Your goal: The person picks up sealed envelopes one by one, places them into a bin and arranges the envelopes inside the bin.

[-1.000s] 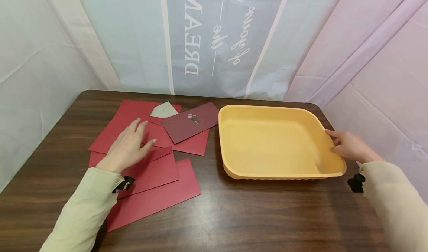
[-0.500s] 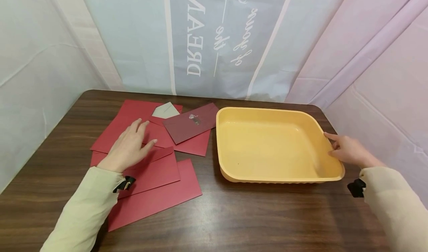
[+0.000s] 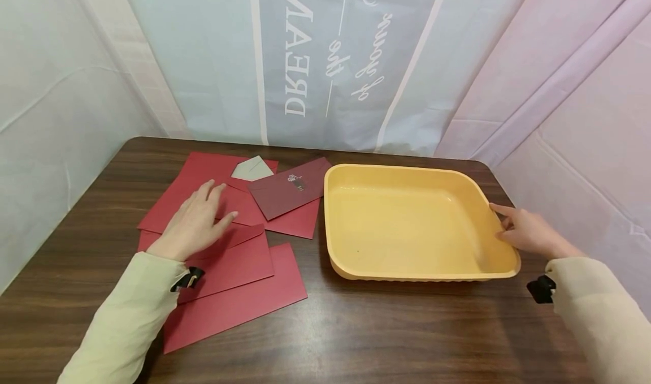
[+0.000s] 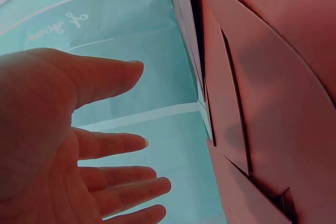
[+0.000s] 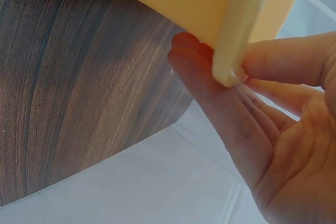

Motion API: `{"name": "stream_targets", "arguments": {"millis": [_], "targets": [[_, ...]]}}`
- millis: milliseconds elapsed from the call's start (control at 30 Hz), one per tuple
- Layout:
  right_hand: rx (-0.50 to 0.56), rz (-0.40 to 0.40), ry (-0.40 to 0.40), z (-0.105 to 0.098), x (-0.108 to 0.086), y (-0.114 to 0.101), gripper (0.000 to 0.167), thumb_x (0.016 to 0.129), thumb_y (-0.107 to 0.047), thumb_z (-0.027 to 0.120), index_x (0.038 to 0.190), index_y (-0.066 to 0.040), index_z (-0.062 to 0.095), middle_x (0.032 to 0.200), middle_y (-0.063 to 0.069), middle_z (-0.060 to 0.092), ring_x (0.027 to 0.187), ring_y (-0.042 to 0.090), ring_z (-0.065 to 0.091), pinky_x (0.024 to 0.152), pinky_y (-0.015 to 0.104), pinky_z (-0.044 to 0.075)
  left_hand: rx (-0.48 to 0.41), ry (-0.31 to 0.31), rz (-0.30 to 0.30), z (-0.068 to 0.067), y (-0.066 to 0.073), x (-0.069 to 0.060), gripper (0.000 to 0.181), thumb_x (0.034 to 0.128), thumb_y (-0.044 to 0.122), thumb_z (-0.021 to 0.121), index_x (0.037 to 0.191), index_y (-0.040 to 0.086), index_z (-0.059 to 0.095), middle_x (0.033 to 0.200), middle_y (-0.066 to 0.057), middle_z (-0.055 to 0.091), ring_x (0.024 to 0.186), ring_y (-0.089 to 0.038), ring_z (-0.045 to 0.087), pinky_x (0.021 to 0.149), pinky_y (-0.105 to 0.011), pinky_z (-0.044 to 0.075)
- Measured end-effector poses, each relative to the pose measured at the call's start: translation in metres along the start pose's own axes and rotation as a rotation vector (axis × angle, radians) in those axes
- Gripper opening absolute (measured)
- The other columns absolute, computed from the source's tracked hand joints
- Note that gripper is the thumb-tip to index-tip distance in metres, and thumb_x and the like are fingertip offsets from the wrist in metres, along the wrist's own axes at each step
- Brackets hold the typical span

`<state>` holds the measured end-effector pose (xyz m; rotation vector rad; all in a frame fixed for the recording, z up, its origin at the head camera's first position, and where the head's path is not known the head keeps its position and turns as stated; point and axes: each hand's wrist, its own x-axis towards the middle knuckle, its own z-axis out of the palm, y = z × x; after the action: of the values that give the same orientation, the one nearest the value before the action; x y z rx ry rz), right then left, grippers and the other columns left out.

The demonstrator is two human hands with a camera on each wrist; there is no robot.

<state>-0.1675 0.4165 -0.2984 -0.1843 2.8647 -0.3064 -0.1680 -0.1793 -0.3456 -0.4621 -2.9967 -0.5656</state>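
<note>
My right hand (image 3: 531, 232) grips the right rim of a yellow plastic basin (image 3: 407, 225). In the right wrist view the thumb (image 5: 286, 61) lies on one side of the basin's rim (image 5: 236, 40) and the fingers on the other. My left hand (image 3: 195, 223) hovers with spread fingers over several red envelopes (image 3: 234, 259), holding nothing. The left wrist view shows a gap between that hand (image 4: 58, 129) and the envelopes (image 4: 283, 77). A darker maroon envelope (image 3: 290, 187) with a small printed motif lies over the red ones, its right end against the basin.
A small pale grey envelope (image 3: 252, 169) sits among the red ones near the back. Everything rests on a dark wooden table (image 3: 366, 333). A printed cloth (image 3: 346, 61) hangs behind the table's back edge, and pale cloth walls stand on both sides.
The basin has slid a little to the left and slightly nearer, with my right hand moving along on its rim. The left hand stays over the envelopes.
</note>
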Motion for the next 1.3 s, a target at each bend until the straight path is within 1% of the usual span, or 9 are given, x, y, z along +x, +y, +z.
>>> {"name": "stream_targets", "arguments": {"millis": [167, 267, 500, 667, 767, 933, 1133, 1200, 1300], "targets": [[0.005, -0.003, -0.004, -0.001, 0.000, 0.000, 0.071, 0.081, -0.009, 0.067, 0.137, 0.018, 0.033, 0.084, 0.018, 0.069, 0.067, 0.016, 0.061, 0.058, 0.030, 0.044, 0.009, -0.011, -0.007, -0.002, -0.004, 0.000, 0.066, 0.0925, 0.025, 0.060, 0.140, -0.013, 0.033, 0.144, -0.037, 0.029, 0.131, -0.052, 0.030, 0.107, -0.062, 0.027], [0.009, 0.004, -0.013, -0.002, 0.000, 0.002, 0.072, 0.082, -0.010, 0.068, 0.137, 0.018, 0.032, 0.086, 0.021, 0.069, 0.068, 0.016, 0.062, 0.058, 0.030, 0.045, 0.013, -0.017, -0.018, -0.003, -0.008, -0.001, 0.066, 0.0923, 0.025, 0.060, 0.140, -0.012, 0.033, 0.143, -0.037, 0.030, 0.131, -0.052, 0.030, 0.106, -0.063, 0.028], [-0.008, -0.001, -0.001, -0.002, 0.000, 0.004, 0.072, 0.081, -0.011, 0.069, 0.136, 0.018, 0.034, 0.086, 0.021, 0.070, 0.069, 0.017, 0.062, 0.059, 0.030, 0.045, 0.025, -0.026, -0.037, -0.002, -0.026, -0.003, 0.063, 0.0920, 0.025, 0.060, 0.135, -0.015, 0.037, 0.139, -0.038, 0.033, 0.127, -0.053, 0.034, 0.102, -0.063, 0.032], [-0.006, 0.009, -0.004, -0.001, 0.000, 0.004, 0.072, 0.081, -0.010, 0.069, 0.137, 0.018, 0.033, 0.086, 0.021, 0.069, 0.068, 0.016, 0.061, 0.058, 0.030, 0.044, 0.026, -0.058, -0.062, 0.000, -0.037, -0.004, 0.063, 0.0927, 0.026, 0.060, 0.134, -0.016, 0.038, 0.138, -0.038, 0.034, 0.126, -0.053, 0.034, 0.102, -0.064, 0.032], [-0.004, 0.011, -0.005, -0.001, -0.001, 0.004, 0.072, 0.081, -0.010, 0.069, 0.137, 0.018, 0.033, 0.086, 0.021, 0.069, 0.068, 0.016, 0.061, 0.058, 0.030, 0.044, 0.025, -0.063, -0.078, 0.000, -0.042, -0.005, 0.063, 0.0927, 0.026, 0.060, 0.134, -0.016, 0.038, 0.137, -0.038, 0.034, 0.125, -0.053, 0.034, 0.101, -0.064, 0.032], [0.003, 0.013, -0.010, 0.000, -0.001, 0.004, 0.072, 0.082, -0.009, 0.068, 0.137, 0.018, 0.031, 0.088, 0.024, 0.069, 0.067, 0.017, 0.062, 0.058, 0.031, 0.045, 0.042, -0.057, -0.113, -0.002, -0.048, -0.007, 0.064, 0.0921, 0.027, 0.060, 0.133, -0.016, 0.037, 0.132, -0.037, 0.038, 0.119, -0.053, 0.039, 0.096, -0.065, 0.037], [0.011, 0.024, -0.013, 0.001, -0.001, 0.003, 0.073, 0.083, -0.010, 0.068, 0.138, 0.018, 0.030, 0.089, 0.026, 0.068, 0.067, 0.017, 0.063, 0.058, 0.031, 0.045, 0.067, -0.076, -0.169, -0.001, -0.057, -0.009, 0.068, 0.0925, 0.030, 0.058, 0.134, -0.018, 0.034, 0.129, -0.039, 0.037, 0.114, -0.055, 0.041, 0.090, -0.066, 0.040], [0.012, 0.025, -0.012, 0.001, -0.002, 0.003, 0.073, 0.083, -0.010, 0.068, 0.139, 0.017, 0.030, 0.089, 0.025, 0.068, 0.067, 0.017, 0.063, 0.058, 0.031, 0.045, 0.061, -0.081, -0.197, -0.001, -0.058, -0.010, 0.071, 0.0919, 0.033, 0.058, 0.135, -0.017, 0.033, 0.129, -0.040, 0.036, 0.113, -0.056, 0.041, 0.089, -0.067, 0.040], [0.011, 0.023, -0.011, 0.002, -0.002, 0.003, 0.073, 0.083, -0.010, 0.068, 0.138, 0.017, 0.030, 0.089, 0.024, 0.068, 0.068, 0.018, 0.063, 0.059, 0.031, 0.045, 0.056, -0.096, -0.232, 0.000, -0.060, -0.011, 0.079, 0.0896, 0.041, 0.060, 0.134, -0.017, 0.032, 0.126, -0.041, 0.037, 0.109, -0.058, 0.043, 0.087, -0.067, 0.040]]}}
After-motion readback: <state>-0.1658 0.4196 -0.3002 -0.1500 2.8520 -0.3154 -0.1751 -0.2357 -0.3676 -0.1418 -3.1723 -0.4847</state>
